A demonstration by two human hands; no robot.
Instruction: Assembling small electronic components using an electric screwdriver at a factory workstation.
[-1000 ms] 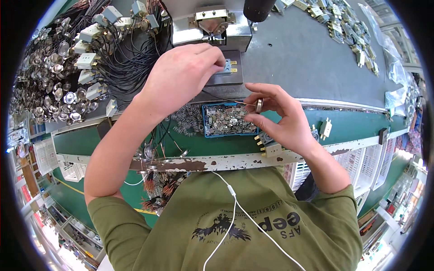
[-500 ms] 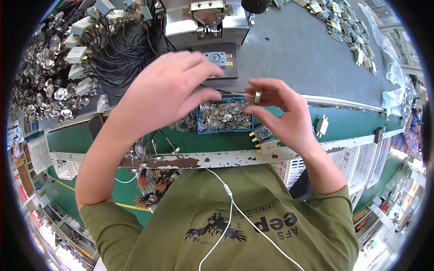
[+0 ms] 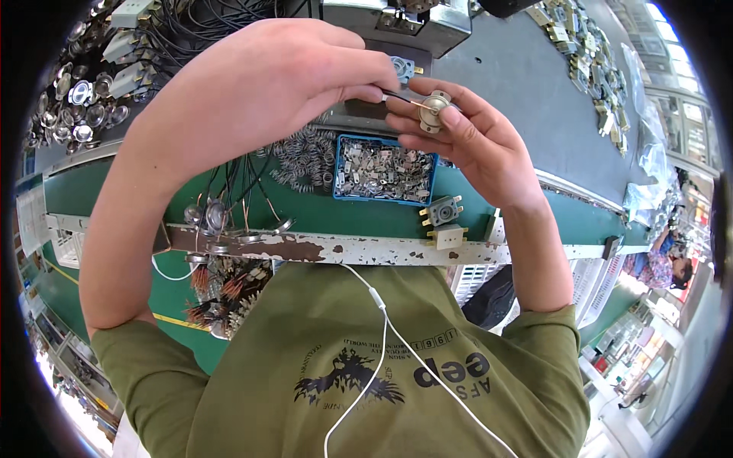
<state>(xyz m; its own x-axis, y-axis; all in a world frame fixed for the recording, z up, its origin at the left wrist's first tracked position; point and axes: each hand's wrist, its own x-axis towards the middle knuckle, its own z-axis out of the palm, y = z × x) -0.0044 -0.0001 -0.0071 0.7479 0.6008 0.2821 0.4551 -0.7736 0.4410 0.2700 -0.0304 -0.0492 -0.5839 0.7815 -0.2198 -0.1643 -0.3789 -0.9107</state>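
Note:
My right hand (image 3: pixel 492 149) holds a round metal capsule with two tabs (image 3: pixel 433 107), its thumb pressed on the edge and its fingers behind. A thin copper tube in a black sleeve (image 3: pixel 397 95) runs to the middle of the capsule. The sleeve is pinched between the thumb and index finger of my left hand (image 3: pixel 298 69). Just beyond the hands, a grey-blue switch housing with brass terminals (image 3: pixel 402 69) lies partly hidden by my left fingers. Below them stands a blue tray (image 3: pixel 337 172) of small metal parts.
Metal springs (image 3: pixel 301 162) are heaped left of the tray. Two switch housings (image 3: pixel 444 211) lie near the front edge. Capsules on tubes (image 3: pixel 216 216) hang over the edge at left. A metal fixture (image 3: pixel 450 30) stands at the back; a pile of switches (image 3: pixel 584 65) lies far right.
The capsule has turned from edge-on to show its flat face, and my right fingers have closed further round it. The view has shifted; my left hand appears higher, still at the tube.

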